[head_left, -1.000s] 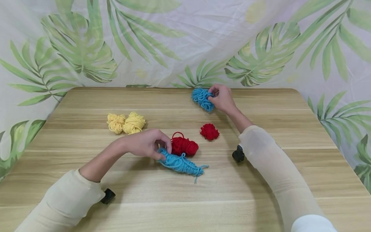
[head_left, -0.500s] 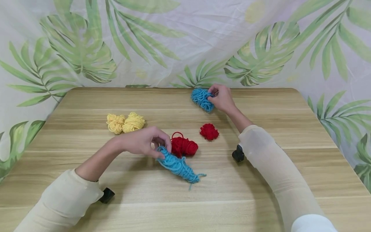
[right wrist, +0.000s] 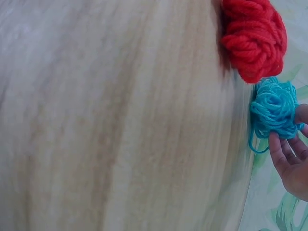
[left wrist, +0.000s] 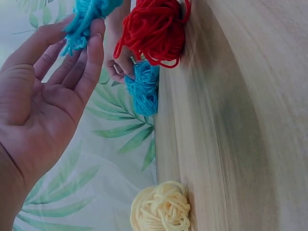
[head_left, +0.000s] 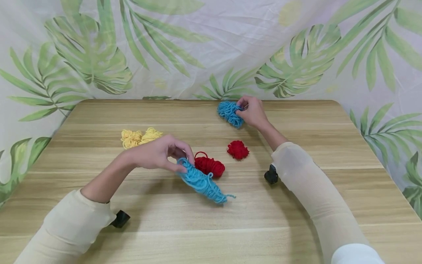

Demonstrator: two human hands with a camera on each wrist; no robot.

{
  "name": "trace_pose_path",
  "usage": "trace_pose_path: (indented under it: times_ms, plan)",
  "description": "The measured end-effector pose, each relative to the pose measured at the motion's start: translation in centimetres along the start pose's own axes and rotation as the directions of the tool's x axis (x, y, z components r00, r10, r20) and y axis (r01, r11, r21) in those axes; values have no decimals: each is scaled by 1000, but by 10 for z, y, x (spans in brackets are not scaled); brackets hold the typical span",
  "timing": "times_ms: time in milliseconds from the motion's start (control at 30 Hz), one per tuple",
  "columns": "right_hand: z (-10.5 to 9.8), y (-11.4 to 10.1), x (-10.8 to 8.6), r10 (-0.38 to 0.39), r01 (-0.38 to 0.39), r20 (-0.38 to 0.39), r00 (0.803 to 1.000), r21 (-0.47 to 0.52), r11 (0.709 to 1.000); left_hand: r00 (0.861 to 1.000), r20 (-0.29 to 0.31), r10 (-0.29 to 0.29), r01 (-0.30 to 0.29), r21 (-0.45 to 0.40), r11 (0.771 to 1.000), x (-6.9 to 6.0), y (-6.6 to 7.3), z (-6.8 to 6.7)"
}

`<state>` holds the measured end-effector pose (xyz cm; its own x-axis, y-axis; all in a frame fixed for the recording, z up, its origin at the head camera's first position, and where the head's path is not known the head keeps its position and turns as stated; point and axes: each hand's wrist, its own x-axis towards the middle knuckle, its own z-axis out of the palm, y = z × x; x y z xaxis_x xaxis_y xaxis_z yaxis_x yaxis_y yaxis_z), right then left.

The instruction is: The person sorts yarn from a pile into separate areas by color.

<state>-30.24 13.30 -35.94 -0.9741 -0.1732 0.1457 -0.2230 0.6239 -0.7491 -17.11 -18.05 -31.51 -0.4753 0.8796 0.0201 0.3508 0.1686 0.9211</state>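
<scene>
Above the middle of the wooden table (head_left: pixel 184 242), holding a light-blue yarn skein (head_left: pixel 202 183) by one end, pinched between thumb and fingers of the left hand (head_left: pixel 161 152). With that end raised, slanting down toward the near right; can't tell whether touching the wood at the lower tip. At the far edge, grasping the right side of a rounder blue yarn bundle (head_left: pixel 229 114) between thumb and fingers of the right hand (head_left: pixel 253 113). Can see a red yarn skein (head_left: pixel 212 167) with a loose loop just behind the light-blue one, a small red yarn ball (head_left: pixel 238 150) farther right, and two yellow yarn bundles (head_left: pixel 131 139) side by side, partly hidden by the left hand.
</scene>
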Motion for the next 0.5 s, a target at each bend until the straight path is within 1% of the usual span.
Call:
trace_pose_path:
  times_ms: [133,300,400,500]
  plan:
    - [-1,1,0,7,-7,13,1000,-14,1000,999,-34,21,-22,-29,999,0,0,-1]
    - [-3,0,-1,6,-6,42,999,-23,1000,995,-99,21,-26,-50,998,0,2,-4]
    - [-5,1,-1,-5,7,67,998,-28,1000,989,-149,19,-29,-65,997,-1,2,-7]
    - [-7,2,0,-19,23,93,995,-33,999,977,-212,-2,-18,-93,996,-1,2,-9]
